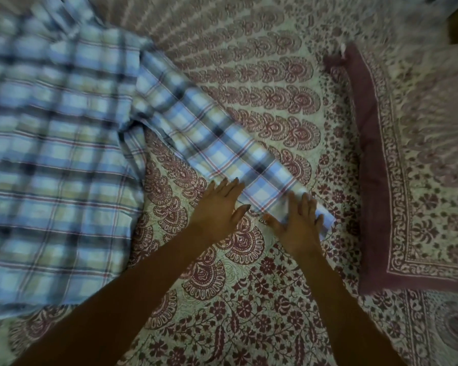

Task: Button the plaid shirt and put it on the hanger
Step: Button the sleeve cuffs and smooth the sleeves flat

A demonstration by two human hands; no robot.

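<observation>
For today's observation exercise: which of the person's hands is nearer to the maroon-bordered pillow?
Right. The right hand rests on the cuff end of the plaid shirt sleeve, closer to the pillow. The left hand lies at the sleeve's other edge, farther away.

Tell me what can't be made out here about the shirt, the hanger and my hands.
Head view only:
- Shirt: its body runs off the left and top edges and is motion-blurred, so buttons can't be judged.
- Hanger: none in frame.
- Sleeve end: partly covered by the right hand, so the cuff is hidden.
- Left hand: lies flat at the sleeve's edge; any pinch of cloth is unclear.
- Pillow: cut off by the right edge.
</observation>
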